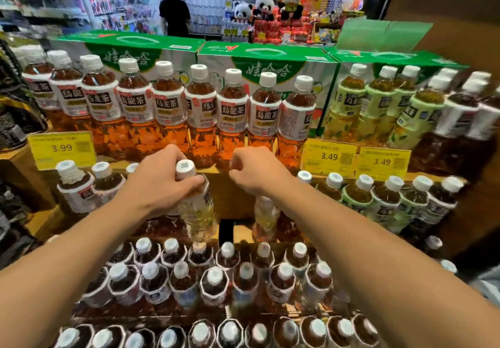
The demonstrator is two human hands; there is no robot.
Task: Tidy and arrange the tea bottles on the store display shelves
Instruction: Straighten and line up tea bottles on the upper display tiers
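Store aisle, tiered wooden display shelves (208,170) seen from above. Top tier: row of amber tea bottles (201,109) w/ white caps, upright, touching side by side; to the right, pale green-label bottles (376,106). Behind both rows, green cartons (267,58). Yellow price tags on the shelf edge: "3.99" (61,148) at left, two "3.49" tags (328,157) at right.

Middle tier: left hand (165,178) closed around the neck and shoulder of a pale tea bottle (196,204), white cap showing above the fingers, bottle roughly upright at the tier's centre. Right hand (257,173) curled in a fist over the top of a second pale bottle (265,217); cap hidden under the hand, grip itself not clearly visible. The two held bottles stand near each other, w/ a bare gap of shelf between them. More bottles flank them left and right.

Lower tiers: dense rows of dark tea bottles (216,280), caps up.

Background: three panda plush toys (266,5) on a red stack; a person in dark clothes (174,9) facing away.
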